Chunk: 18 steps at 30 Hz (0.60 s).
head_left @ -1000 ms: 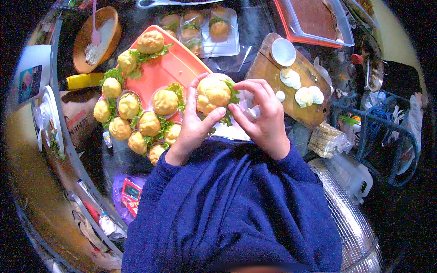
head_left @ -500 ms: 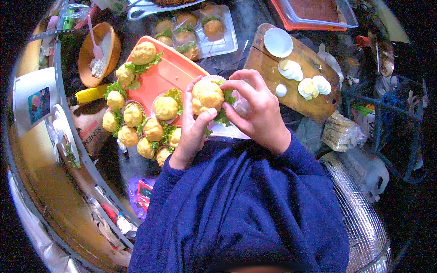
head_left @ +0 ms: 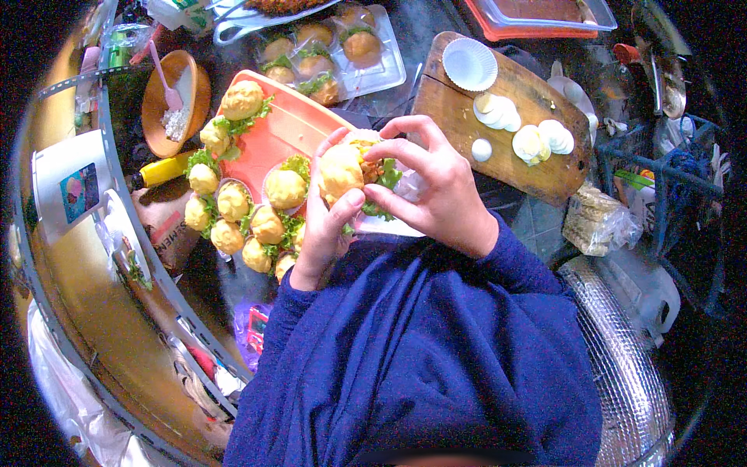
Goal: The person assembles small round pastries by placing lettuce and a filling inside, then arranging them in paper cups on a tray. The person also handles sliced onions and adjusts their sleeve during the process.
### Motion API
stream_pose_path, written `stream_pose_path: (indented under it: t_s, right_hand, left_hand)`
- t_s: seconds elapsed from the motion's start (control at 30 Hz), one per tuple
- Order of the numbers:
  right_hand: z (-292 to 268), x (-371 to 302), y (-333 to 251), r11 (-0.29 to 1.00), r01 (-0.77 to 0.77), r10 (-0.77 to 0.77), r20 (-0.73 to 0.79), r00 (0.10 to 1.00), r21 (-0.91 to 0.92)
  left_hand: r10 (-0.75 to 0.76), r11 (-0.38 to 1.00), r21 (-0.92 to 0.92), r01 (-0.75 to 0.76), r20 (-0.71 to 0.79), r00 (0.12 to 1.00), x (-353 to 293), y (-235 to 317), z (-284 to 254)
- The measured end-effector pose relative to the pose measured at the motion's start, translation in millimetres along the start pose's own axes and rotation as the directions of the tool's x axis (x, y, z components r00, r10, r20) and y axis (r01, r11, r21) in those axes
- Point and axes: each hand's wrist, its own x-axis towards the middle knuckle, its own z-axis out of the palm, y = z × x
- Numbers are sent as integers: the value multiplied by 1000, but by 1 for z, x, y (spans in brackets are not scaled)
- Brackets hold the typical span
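Head view: bun (head_left: 340, 173) opens rightward, long axis perhaps near-to-far.

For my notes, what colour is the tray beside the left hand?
The tray is coral orange, seen best in the head view.

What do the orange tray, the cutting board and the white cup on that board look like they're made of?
Orange tray: probably plastic, smooth and slightly glossy, with a moulded rim.
Cutting board: apparently wood, worn and mostly matte, judging by its uneven brown surface.
White cup: likely thin paper, given its finely pleated wall, though thin plastic is possible.
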Motion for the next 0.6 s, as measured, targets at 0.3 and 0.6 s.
stream_pose_path:
  t_s: [0.3, 0.6]
  right_hand:
    - [4, -6, 4, 998, 52, -51, -14, 999, 45]
    - [3, -8, 3, 990, -75, 75, 4, 997, 122]
  left_hand:
    - [-89, 996, 5, 90, -54, 995, 2, -2, 1]
    - [-86, 979, -195, 62, -117, 989, 1, 3, 10]
